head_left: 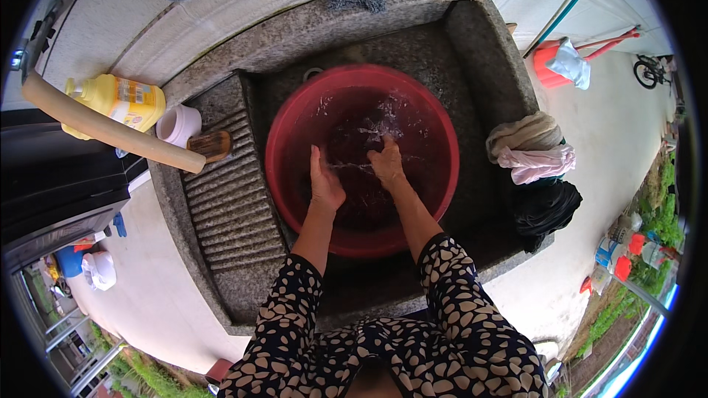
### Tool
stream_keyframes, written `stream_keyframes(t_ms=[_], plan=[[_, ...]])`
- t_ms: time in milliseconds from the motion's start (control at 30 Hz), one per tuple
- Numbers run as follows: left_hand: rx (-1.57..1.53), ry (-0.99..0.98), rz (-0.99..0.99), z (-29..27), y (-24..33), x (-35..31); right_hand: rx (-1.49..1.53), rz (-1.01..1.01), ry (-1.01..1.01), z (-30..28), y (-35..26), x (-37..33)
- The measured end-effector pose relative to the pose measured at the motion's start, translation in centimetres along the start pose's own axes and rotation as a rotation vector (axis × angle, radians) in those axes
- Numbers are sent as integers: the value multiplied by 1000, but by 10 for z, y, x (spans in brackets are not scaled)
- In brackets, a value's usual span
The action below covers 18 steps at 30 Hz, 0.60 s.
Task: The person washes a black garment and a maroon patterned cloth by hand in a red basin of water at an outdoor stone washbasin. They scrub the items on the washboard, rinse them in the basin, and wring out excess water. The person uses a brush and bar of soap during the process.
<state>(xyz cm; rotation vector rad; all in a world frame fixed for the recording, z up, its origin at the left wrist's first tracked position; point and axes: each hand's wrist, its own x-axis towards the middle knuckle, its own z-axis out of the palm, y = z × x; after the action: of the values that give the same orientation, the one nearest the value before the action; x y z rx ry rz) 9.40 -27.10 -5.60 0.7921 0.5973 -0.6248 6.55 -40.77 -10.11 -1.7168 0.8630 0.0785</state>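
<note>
Nearest, patterned sleeves (461,273) at 5 and 7 o'clock, ending short of the wrists, probably for keeping fabric dry. Ahead, at the centre of the dial, a red basin (293,129) inside a stone sink (310,26), apparently placed there for containing splashes. Just off the basin's middle at 8 o'clock, left hand (325,186): open, fingers upward toward 12, palm turned inward, nothing visible in its grasp. At 3 o'clock, right hand (386,164), pointing into splashing water (383,121); impossible to tell any grip at the fingertips. Water depth also unclear. At 10 o'clock, wooden brush (209,146) and pale tub (177,125) by the washboard (225,203), presumably parked within reach. At 3 to 4, beige cloth (525,134), pink cloth (537,163) and black cloth (546,210) piled on the sink's edge, perhaps for staying out of the wet.

Tightest side: 9 o'clock, washboard right beside the basin, with a tan bar (110,116) overhanging its far end. More room toward 2 o'clock, over the sink floor (476,129). Basin rim all around both hands.
</note>
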Motion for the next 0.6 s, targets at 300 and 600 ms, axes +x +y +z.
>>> stream_keyframes(t_ms=[300, 600], plan=[[-233, -163, 72, 12, 37, -64, -248, -864, -213, 7, -108, -149], [103, -126, 282, -23, 8, -29, -299, -896, -19, 49, -97, -98]])
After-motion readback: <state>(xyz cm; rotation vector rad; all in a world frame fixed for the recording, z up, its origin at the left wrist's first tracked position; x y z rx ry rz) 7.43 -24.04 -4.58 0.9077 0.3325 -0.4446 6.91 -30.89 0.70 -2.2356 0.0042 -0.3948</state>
